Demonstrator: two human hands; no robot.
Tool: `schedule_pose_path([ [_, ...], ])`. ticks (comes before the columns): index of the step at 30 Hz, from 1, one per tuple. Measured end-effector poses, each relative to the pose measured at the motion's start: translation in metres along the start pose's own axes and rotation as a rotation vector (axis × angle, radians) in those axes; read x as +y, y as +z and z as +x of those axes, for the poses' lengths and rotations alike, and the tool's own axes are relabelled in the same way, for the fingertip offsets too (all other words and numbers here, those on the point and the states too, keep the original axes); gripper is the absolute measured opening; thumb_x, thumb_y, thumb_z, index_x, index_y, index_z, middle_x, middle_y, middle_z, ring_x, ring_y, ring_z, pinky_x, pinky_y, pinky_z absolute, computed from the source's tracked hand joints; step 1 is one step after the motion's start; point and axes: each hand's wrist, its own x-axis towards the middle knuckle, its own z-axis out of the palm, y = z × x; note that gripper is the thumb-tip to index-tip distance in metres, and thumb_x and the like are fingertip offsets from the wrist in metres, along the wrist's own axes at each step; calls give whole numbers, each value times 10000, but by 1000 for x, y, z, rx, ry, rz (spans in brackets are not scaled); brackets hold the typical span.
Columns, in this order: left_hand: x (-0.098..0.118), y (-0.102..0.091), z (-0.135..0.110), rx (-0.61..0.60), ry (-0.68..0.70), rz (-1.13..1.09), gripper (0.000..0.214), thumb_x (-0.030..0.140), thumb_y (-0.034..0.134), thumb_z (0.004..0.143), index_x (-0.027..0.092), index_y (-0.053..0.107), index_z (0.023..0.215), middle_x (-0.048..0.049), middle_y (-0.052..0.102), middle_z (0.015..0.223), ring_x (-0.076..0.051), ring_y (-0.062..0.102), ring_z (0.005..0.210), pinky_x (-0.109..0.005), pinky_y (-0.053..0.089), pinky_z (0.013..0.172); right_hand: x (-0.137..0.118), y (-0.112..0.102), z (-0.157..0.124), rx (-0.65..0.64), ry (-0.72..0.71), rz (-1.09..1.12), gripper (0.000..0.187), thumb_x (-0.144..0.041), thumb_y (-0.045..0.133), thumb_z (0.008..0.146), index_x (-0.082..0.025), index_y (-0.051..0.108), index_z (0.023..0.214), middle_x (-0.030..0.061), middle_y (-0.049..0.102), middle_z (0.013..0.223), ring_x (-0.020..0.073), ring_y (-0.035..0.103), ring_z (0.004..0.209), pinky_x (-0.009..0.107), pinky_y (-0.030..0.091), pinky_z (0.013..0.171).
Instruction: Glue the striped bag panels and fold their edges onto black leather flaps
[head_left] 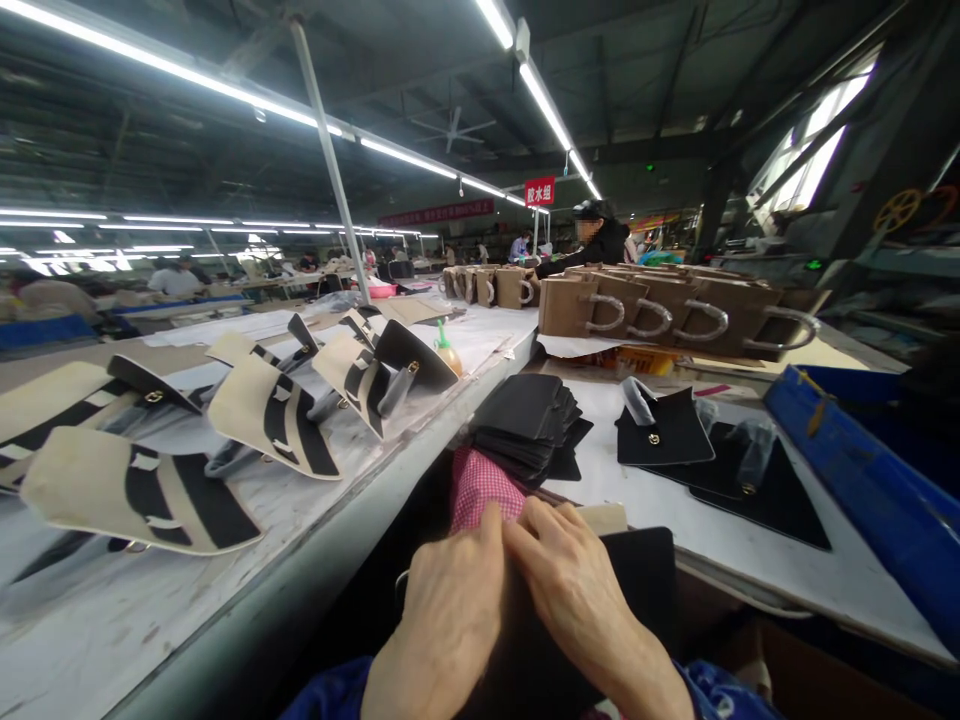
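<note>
My left hand (454,600) and my right hand (574,575) are close together in front of my body, fingers curled and pressed down. Both are closed on the upper edge of a black bag panel (651,570), which hangs towards my lap; the fingertips are partly hidden. Just beyond them lies pink checked cloth (484,490). A fanned stack of black pieces (525,420) rests at the table corner. To the right are black panels with a gold-coloured fitting and a plastic-wrapped handle (664,430).
Cream-and-black bag panels (274,415) are spread over the left table (315,540), near a small glue bottle (448,350). Brown bags (660,310) with wrapped handles line the far table. A blue bin (862,450) stands at right. Beyond the bags, a person in black (611,245) leans over.
</note>
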Motion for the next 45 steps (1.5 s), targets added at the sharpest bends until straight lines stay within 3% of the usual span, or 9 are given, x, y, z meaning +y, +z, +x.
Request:
schedule_pose_path([
  [2, 2, -4, 5, -86, -52, -12, 446, 10, 409, 903, 78, 583, 1308, -180, 783, 908, -374, 761, 841, -501, 600, 730, -1, -2, -2, -5, -11, -3, 347, -142, 315, 1039, -196, 609, 863, 23, 567, 764, 183, 510, 643, 325, 344, 617],
  [7, -26, 13, 8, -25, -88, -123, 370, 128, 418, 965, 114, 606, 1283, -160, 781, 917, -395, 742, 913, -535, 562, 794, 17, -23, -28, 64, 74, -48, 240, -323, 432, 1051, -161, 573, 1158, 38, 678, 884, 201, 625, 784, 327, 422, 740],
  [11, -48, 23, 1, 26, -111, -259, 316, 199, 480, 971, 204, 624, 1253, -78, 787, 998, -317, 729, 1000, -450, 540, 877, 45, -34, -61, 212, 307, -27, 308, -520, 555, 971, -236, 660, 1032, 3, 702, 868, 190, 638, 754, 300, 451, 705],
  [16, -54, 20, -12, 65, -81, -448, 283, 201, 508, 949, 276, 708, 1134, -9, 791, 1021, -233, 738, 943, -335, 525, 863, 69, -14, -82, 263, 772, 431, 417, -639, 701, 782, -225, 692, 736, 18, 623, 749, 179, 600, 689, 268, 483, 628],
  [21, -55, 19, -21, 119, 21, -576, 295, 206, 464, 936, 252, 752, 982, -9, 772, 785, -195, 734, 779, -256, 508, 749, 73, 3, -81, 258, 934, 809, 425, -615, 756, 732, -198, 724, 808, 116, 631, 1202, 271, 619, 1057, 330, 532, 841],
  [28, -58, 13, -31, 133, 76, -667, 291, 257, 459, 949, 252, 749, 966, 15, 771, 816, -147, 695, 673, -211, 471, 637, 64, -9, -79, 141, 1026, 1167, 359, -528, 781, 773, -179, 718, 823, 46, 672, 758, 209, 620, 722, 301, 525, 675],
  [35, -54, -4, -48, 165, 134, -789, 357, 219, 546, 939, 371, 712, 1217, 65, 782, 1047, -138, 729, 920, -152, 532, 833, 55, -29, -60, 358, 1189, 1107, 349, -477, 894, 614, -201, 700, 705, 20, 655, 676, 170, 568, 590, 247, 488, 528],
  [38, -50, -14, -53, 126, 150, -856, 407, 163, 536, 941, 433, 713, 1189, 104, 780, 1055, -103, 730, 827, -115, 541, 728, 52, -36, -53, 390, 1248, 1103, 373, -473, 916, 560, -204, 694, 695, 11, 644, 654, 165, 569, 569, 234, 484, 503],
  [45, -56, -13, -44, 56, 227, -985, 351, 201, 528, 959, 347, 724, 1211, 51, 793, 951, -108, 691, 686, -138, 524, 616, 39, -52, -38, 360, 1279, 1080, 407, -497, 913, 562, -213, 702, 762, 10, 668, 696, 160, 595, 578, 224, 499, 514],
])
